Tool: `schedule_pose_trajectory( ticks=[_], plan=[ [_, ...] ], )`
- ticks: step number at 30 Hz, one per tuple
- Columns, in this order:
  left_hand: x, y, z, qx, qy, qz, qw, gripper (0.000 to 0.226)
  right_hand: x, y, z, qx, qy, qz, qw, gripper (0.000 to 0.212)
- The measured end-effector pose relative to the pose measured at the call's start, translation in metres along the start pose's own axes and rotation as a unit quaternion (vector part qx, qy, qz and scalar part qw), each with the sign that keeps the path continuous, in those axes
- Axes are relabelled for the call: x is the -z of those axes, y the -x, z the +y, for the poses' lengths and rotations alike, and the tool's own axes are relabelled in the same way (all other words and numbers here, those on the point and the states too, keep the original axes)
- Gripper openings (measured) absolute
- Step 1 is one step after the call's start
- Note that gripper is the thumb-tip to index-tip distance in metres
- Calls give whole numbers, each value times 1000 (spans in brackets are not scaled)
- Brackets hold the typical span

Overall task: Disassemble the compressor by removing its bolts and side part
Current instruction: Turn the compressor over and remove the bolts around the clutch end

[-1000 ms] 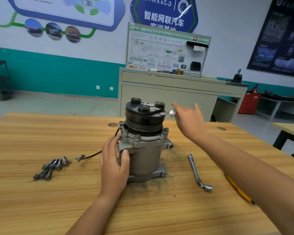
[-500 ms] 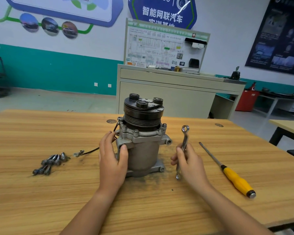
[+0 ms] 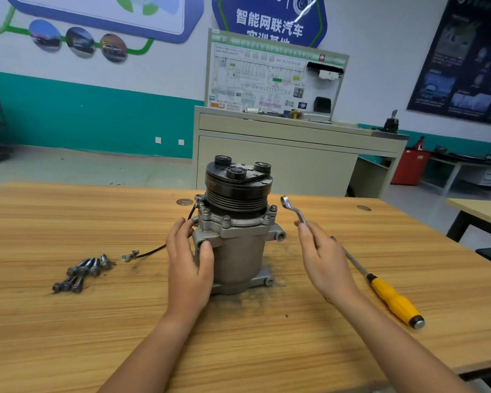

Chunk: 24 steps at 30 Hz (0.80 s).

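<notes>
Both hands work close in at the middle of the wooden table (image 3: 68, 350). The left hand (image 3: 189, 262) curls round the left flank of the compressor (image 3: 238, 251), thumb pressed on the front lug and fingers wrapped behind. The right hand (image 3: 325, 259), at three o'clock of the compressor and clear of it, grips the shaft of an offset ring wrench (image 3: 294, 209), whose ring end sticks up toward eleven o'clock, near the black pulley (image 3: 236, 194) without touching it. The compressor stands upright at the table's centre, pulley on top, with several flange bolts (image 3: 226, 220) seated in its upper flange and dark grime on the wood round its base. At four o'clock a yellow-handled screwdriver (image 3: 393, 300) lies flat, its blade partly hidden behind the right hand. At nine o'clock lies a cluster of loose bolts (image 3: 81, 272), well apart from the housing. Between them and the left hand a black wire (image 3: 153, 250) runs out from the compressor to a small connector (image 3: 130, 256). Beyond the table, at twelve o'clock, a grey cabinet (image 3: 281, 165) carries a wiring-diagram board (image 3: 267, 78) against a white and teal wall (image 3: 68, 114).
</notes>
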<state>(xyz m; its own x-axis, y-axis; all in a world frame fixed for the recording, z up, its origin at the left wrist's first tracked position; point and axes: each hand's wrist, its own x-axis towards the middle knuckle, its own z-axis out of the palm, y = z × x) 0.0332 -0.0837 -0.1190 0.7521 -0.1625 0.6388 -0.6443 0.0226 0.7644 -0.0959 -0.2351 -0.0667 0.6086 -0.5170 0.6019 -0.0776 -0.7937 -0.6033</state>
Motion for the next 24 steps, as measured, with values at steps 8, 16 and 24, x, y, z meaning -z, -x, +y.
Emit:
schedule_pose_trajectory(
  ticks=[8,16,24],
  plan=[
    [1,0,-3,8,-6,4,1000,66,32,-24,-12,2,199,-52,979,35],
    [-1,1,-6,18,-2,5,1000,59,38,-30,-28,22,273,-115,955,35],
    [1,3,-4,27,4,4,1000,60,39,-45,-54,73,449,-167,875,41]
  ],
)
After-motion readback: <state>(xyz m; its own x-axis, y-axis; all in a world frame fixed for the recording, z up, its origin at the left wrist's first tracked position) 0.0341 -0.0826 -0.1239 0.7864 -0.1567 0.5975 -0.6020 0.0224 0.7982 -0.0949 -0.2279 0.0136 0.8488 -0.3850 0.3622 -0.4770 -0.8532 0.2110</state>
